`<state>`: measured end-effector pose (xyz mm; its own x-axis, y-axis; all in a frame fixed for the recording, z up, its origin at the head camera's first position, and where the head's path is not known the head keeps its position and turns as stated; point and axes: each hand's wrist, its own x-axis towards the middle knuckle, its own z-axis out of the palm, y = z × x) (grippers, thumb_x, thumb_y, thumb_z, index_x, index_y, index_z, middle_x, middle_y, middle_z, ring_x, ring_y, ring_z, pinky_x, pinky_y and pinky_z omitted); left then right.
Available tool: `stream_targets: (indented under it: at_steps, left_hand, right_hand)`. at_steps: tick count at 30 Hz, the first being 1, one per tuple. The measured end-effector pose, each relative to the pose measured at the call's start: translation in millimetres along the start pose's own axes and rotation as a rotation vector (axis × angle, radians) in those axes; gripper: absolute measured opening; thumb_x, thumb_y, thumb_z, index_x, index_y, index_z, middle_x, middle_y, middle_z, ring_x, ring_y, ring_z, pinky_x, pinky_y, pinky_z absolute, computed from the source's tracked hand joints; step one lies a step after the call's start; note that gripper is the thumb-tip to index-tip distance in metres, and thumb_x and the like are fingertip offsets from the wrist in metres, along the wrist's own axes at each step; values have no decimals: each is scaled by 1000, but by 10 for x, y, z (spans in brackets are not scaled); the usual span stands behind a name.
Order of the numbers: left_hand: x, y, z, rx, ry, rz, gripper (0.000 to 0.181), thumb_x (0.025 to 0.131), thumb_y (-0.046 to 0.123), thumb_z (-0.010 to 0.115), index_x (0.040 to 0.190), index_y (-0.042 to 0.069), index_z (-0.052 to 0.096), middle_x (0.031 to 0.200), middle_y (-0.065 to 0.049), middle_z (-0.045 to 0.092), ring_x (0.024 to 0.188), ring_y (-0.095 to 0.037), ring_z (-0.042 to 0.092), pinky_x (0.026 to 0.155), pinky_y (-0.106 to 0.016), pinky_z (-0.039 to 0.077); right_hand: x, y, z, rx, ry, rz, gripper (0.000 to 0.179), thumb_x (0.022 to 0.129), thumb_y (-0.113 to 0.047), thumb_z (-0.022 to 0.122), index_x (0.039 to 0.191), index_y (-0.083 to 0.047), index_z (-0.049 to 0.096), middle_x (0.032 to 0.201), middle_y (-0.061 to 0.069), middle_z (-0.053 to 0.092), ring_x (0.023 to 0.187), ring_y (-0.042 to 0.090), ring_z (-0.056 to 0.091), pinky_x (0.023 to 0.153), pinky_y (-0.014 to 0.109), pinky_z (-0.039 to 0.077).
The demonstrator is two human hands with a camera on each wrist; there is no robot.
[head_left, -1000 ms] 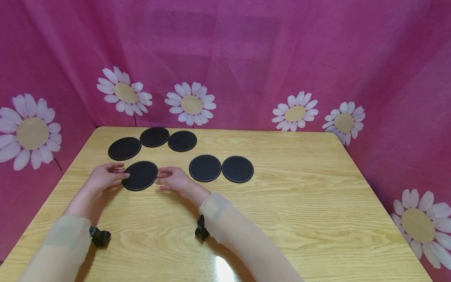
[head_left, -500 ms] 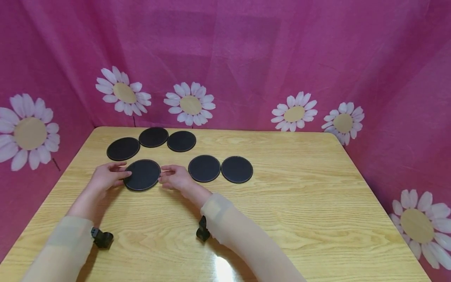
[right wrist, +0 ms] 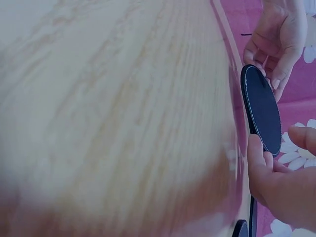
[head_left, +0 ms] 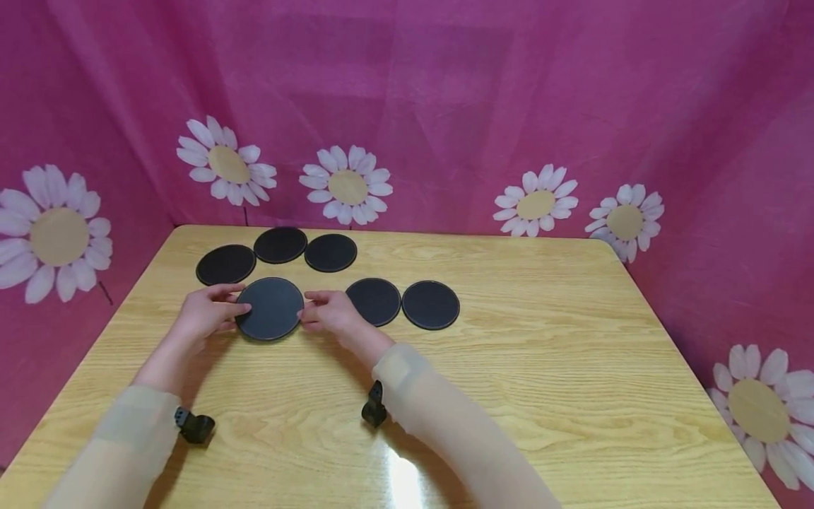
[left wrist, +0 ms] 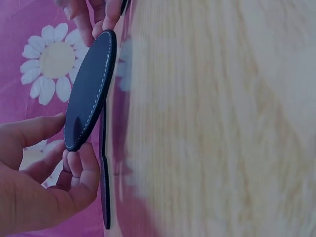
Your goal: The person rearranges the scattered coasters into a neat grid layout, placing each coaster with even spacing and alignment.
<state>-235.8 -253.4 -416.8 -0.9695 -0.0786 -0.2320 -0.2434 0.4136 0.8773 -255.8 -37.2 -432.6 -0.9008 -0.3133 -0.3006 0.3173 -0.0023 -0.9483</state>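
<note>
Above tabletop (head_left: 572, 367), round black pale-stitched disc (head_left: 270, 309); left hand (head_left: 206, 311) pinching it, right hand (head_left: 335, 311) spread, touching it

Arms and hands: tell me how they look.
The left sleeve and right sleeve are pale beige, with a greyish band near the end. A small black device sits beside each. The left hand and right hand are ungloved.

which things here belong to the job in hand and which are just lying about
In the job:
held coaster, raised off the table
left hand, pinching its edge
right hand, at the opposite edge
five other coasters on the table, probably the same set

Not in the job:
flowered curtain, behind the table
wrist cameras, merely worn
</note>
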Motion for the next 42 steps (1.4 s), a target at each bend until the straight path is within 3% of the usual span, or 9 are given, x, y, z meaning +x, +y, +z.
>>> stream_targets:
  at_steps: [6, 15, 18, 27, 35, 37, 42]
  left_hand:
    - [-42, 67, 24, 9, 3, 12, 57, 89, 16, 65, 139, 1, 43, 112, -13, 44, 75, -3, 55, 71, -25, 56]
    - [-86, 165, 65, -28, 22, 78, 53, 87, 6, 65, 136, -2, 46, 111, -15, 44, 71, -1, 53, 65, -22, 56]
    - [-97, 198, 80, -28, 33, 95, 52, 86, 4, 66, 135, -2, 47, 112, -15, 45, 73, 0, 53, 66, -24, 56]
    - [-188, 336, 124, -30, 45, 95, 54, 86, 7, 67, 136, 2, 47, 121, -18, 44, 81, -6, 53, 70, -26, 57]
    - [-241, 460, 214, -29, 44, 134, 55, 85, 7, 69, 135, 2, 49, 118, -18, 46, 75, -4, 54, 69, -29, 57]
    - [-254, 499, 236, -26, 43, 142, 55, 84, 8, 70, 135, 3, 49, 116, -17, 46, 75, -5, 54, 69, -29, 57]
    - [-297, 598, 284, -26, 39, 170, 56, 85, 8, 70, 136, 6, 49, 115, -16, 46, 76, -6, 53, 68, -29, 57]
  right_hand:
    - [15, -31, -42, 31, 12, 16, 41, 85, 9, 60, 126, 8, 55, 102, 25, 67, 78, 18, 64, 86, 43, 53]
    - [-46, -129, -118, -7, 22, -55, 40, 82, 10, 60, 122, 3, 57, 82, 8, 58, 77, 28, 64, 84, 49, 52]
    - [-60, -170, -130, -24, 23, -73, 42, 81, 11, 63, 122, 3, 55, 80, 5, 53, 71, 24, 62, 85, 50, 52]
    - [-104, -290, -180, -66, 45, -61, 43, 79, 8, 70, 117, -4, 55, 82, 6, 51, 66, 23, 63, 82, 50, 53]
    - [-187, -409, -316, -149, 60, -93, 39, 80, 3, 71, 115, -5, 55, 83, 6, 52, 87, 44, 63, 82, 51, 53]
    - [-206, -448, -359, -179, 54, -106, 39, 81, 2, 70, 116, -4, 54, 83, 6, 52, 84, 41, 63, 82, 49, 53]
    - [-256, -545, -457, -208, 17, -134, 45, 82, 4, 68, 123, -4, 52, 84, 7, 52, 66, 20, 63, 81, 46, 54]
